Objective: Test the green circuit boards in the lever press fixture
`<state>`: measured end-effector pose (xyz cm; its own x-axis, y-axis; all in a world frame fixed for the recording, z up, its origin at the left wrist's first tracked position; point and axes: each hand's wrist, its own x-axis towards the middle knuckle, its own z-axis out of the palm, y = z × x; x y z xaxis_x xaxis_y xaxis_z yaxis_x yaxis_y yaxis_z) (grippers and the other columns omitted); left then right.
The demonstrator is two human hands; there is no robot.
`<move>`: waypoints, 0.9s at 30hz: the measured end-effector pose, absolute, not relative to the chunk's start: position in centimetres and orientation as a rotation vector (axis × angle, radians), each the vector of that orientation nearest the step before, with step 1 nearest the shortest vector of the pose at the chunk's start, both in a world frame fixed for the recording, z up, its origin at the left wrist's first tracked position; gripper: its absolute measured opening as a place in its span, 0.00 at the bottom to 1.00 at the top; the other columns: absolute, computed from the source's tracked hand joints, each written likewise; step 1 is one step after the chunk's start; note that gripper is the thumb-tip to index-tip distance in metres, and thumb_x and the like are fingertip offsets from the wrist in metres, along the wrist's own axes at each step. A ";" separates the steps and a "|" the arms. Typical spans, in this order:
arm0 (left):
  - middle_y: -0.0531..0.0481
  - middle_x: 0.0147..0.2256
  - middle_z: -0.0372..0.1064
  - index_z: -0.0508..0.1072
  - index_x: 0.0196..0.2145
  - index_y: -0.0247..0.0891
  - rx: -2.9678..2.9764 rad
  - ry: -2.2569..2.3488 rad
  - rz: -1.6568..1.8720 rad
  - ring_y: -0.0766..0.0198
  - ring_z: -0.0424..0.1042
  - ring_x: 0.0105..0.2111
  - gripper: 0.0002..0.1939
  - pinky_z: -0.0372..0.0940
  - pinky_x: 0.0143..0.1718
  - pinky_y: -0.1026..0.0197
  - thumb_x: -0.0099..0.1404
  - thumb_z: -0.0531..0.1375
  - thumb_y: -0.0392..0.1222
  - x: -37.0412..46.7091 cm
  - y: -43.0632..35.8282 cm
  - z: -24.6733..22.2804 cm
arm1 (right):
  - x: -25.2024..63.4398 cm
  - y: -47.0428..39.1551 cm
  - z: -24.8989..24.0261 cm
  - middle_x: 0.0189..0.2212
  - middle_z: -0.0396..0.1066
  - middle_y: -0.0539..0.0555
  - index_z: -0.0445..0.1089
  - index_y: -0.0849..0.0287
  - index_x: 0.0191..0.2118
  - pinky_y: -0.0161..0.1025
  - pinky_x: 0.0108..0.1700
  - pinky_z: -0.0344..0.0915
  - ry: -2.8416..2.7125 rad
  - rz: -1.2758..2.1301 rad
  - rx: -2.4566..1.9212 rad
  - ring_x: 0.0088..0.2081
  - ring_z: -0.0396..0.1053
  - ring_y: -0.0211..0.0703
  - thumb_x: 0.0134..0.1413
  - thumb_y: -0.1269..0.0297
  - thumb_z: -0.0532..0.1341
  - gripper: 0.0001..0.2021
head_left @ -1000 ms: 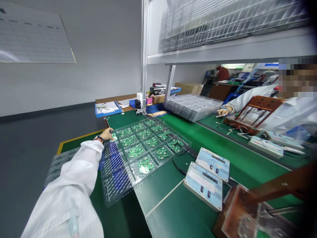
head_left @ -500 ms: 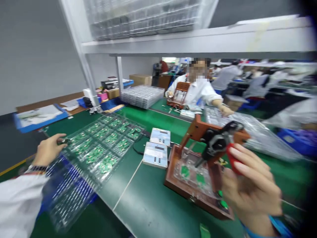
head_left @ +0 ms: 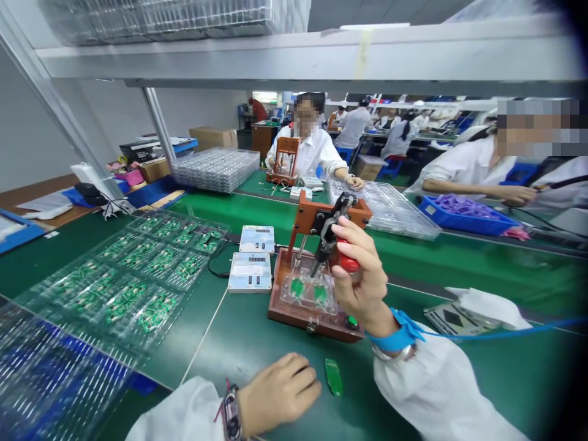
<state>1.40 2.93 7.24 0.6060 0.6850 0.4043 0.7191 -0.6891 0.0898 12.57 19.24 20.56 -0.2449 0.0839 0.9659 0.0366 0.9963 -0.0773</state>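
Observation:
My right hand [head_left: 362, 269] is closed around the red handle [head_left: 348, 260] of a black toggle clamp [head_left: 327, 236]. The clamp is mounted on a brown test fixture [head_left: 294, 318], whose clear plate holds two green pieces [head_left: 320, 294]. Beside the fixture's front right corner shows a green button [head_left: 351, 321]. Low over the table in front, my left hand [head_left: 282, 392] has its fingers curled downward; its thumb and whatever it may hold are hidden. A loose green circuit board [head_left: 333, 376] lies just right of its fingertips.
Clear trays of green boards [head_left: 124, 300] cover the left side. Two small display meters [head_left: 250, 272] stand left of the fixture. A white packet [head_left: 487, 309] lies right. Across the bench sits a co-worker [head_left: 316, 150]; overhead runs a shelf [head_left: 294, 55]. A blue cord trails from my right wrist.
My view has swung to the right. My left hand has come from the tray's left edge to the table before the fixture. My right hand stays on the red handle.

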 end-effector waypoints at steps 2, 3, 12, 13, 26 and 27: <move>0.48 0.40 0.71 0.69 0.44 0.33 -2.743 -1.163 -0.564 0.62 0.68 0.45 0.11 0.61 0.53 0.60 0.72 0.49 0.33 1.5 3.3 7.0 | 12.4 19.1 20.5 0.52 0.64 0.59 0.60 0.55 0.53 0.65 0.56 0.59 -1.806 0.057 -0.090 0.58 0.59 0.57 0.63 0.64 0.53 0.14; 0.48 0.42 0.70 0.69 0.47 0.33 -2.764 -1.157 -0.538 0.62 0.67 0.48 0.12 0.58 0.57 0.60 0.72 0.48 0.33 1.4 3.3 7.0 | 12.3 19.0 20.5 0.52 0.64 0.59 0.60 0.54 0.53 0.65 0.57 0.59 -1.805 0.064 -0.096 0.58 0.59 0.57 0.63 0.64 0.53 0.14; 0.42 0.67 0.38 0.47 0.65 0.39 -3.125 -1.309 -0.396 0.50 0.36 0.66 0.31 0.41 0.63 0.38 0.70 0.47 0.55 0.5 1.9 8.1 | 12.4 20.4 21.0 0.49 0.67 0.61 0.59 0.57 0.53 0.59 0.50 0.68 -1.813 -0.170 -0.035 0.55 0.63 0.56 0.63 0.63 0.53 0.14; 0.41 0.67 0.36 0.46 0.66 0.39 -3.117 -1.342 -0.403 0.48 0.35 0.66 0.35 0.41 0.62 0.37 0.69 0.47 0.60 0.7 1.9 7.8 | 12.5 20.6 21.3 0.47 0.68 0.61 0.60 0.58 0.53 0.56 0.48 0.70 -1.820 -0.259 -0.006 0.54 0.65 0.56 0.63 0.62 0.53 0.14; 0.40 0.66 0.39 0.48 0.65 0.38 -2.953 -1.626 -0.354 0.48 0.41 0.65 0.36 0.47 0.62 0.41 0.65 0.59 0.45 1.4 3.3 7.4 | 11.6 28.8 34.1 0.36 0.70 0.51 0.61 0.72 0.50 0.36 0.46 0.66 -2.010 0.632 -0.514 0.43 0.71 0.39 0.67 0.60 0.41 0.21; 0.38 0.66 0.42 0.49 0.65 0.36 -2.917 -1.692 -0.381 0.47 0.44 0.64 0.36 0.50 0.61 0.42 0.65 0.60 0.46 1.3 3.1 7.3 | 12.1 29.8 33.3 0.38 0.69 0.51 0.64 0.72 0.47 0.38 0.50 0.64 -2.053 0.583 -0.590 0.47 0.69 0.42 0.66 0.58 0.42 0.23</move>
